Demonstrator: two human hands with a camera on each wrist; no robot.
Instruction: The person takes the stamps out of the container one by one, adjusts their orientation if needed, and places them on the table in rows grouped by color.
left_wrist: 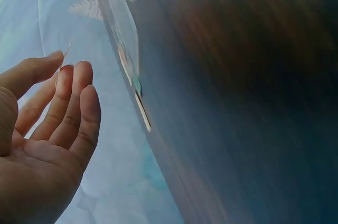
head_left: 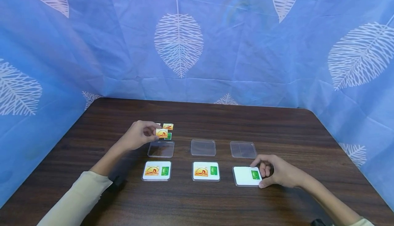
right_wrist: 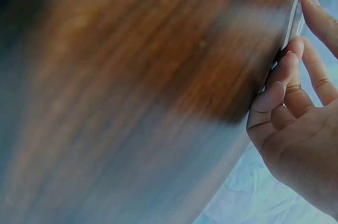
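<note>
Between thumb and fingertips, my left hand [head_left: 140, 135] pinches an orange-and-yellow stamp [head_left: 161, 133], raised over a few loose stamps at the table's back left. One of these is an orange stamp [head_left: 168, 126]; a green stamp [head_left: 168, 136] is partly covered. In the left wrist view the pinched stamp [left_wrist: 68, 47] appears edge-on. My right hand [head_left: 277, 171] holds the right-hand clear case [head_left: 244, 178] by its right side, index finger at the far corner and thumb at the near one. This case has a white insert with one green stamp [head_left: 255, 175] on its right half.
Two similar cases, the left case [head_left: 156, 178] and middle case [head_left: 206, 178], each bear one orange and one green stamp. Behind the row lie three clear lids: left [head_left: 161, 149], middle [head_left: 203, 148], right [head_left: 243, 150]. A blue leaf-print curtain [head_left: 246, 65] surrounds the dark wooden table [head_left: 184, 202].
</note>
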